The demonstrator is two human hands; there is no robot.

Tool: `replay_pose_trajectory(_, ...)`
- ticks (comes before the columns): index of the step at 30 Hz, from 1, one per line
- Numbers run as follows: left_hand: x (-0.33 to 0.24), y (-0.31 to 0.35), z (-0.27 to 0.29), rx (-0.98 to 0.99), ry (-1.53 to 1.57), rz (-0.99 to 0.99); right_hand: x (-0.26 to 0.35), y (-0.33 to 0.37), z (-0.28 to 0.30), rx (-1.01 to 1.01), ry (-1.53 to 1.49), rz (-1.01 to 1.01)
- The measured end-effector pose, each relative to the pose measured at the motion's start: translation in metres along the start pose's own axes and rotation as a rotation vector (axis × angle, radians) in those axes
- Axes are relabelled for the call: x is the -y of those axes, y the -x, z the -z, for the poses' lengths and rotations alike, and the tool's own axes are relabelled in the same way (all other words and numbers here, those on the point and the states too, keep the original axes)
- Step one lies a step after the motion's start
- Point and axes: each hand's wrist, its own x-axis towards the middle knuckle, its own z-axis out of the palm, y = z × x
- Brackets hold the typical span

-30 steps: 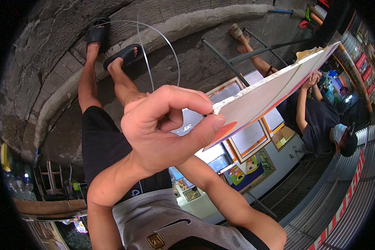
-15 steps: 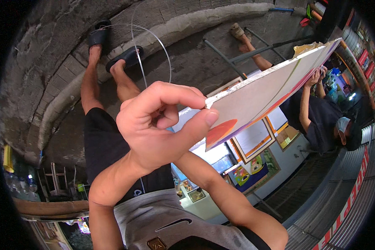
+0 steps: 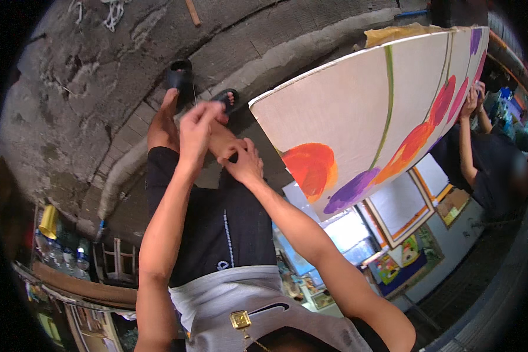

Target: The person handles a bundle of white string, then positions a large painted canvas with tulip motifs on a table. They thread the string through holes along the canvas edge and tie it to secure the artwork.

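Note:
My left hand (image 3: pixel 196 132) is raised over my legs, its fingers smeared by motion; what it holds, if anything, does not show. Just right of it and lower, my right hand (image 3: pixel 246 164) has its fingers curled toward the thumb, and anything pinched there is too small to make out. Neither hand touches the large painted canvas (image 3: pixel 346 111), which stands tilted to the right. Orange, purple and red flowers with green stems cover its pale face. A co-worker's hands (image 3: pixel 474 100) are at its far right edge.
Torn brown paper (image 3: pixel 399 35) sticks up behind the canvas top. Framed pictures (image 3: pixel 399 205) lean against a wall below it. A kerb (image 3: pixel 123 170) runs across the rough ground past my sandals (image 3: pixel 180 76). Plastic bottles (image 3: pixel 64 255) stand at the left beside a small wooden stool (image 3: pixel 118 258).
My left hand has let go of the canvas corner and moved away toward my legs. My right hand has come into view beside it. The canvas face now shows more fully.

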Motion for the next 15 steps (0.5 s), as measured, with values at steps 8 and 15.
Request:
replay_pose_trajectory(8,0.041,-0.02,0.105,0.338,-1.158,0.088,-0.015,-0.041,-0.037,0.038,-0.879,-0.083)
replay_pose_trajectory(15,0.017,-0.081,0.168,0.573,-1.332,0.045,0.048,0.01,-0.071,-0.06,-1.044,-0.18)
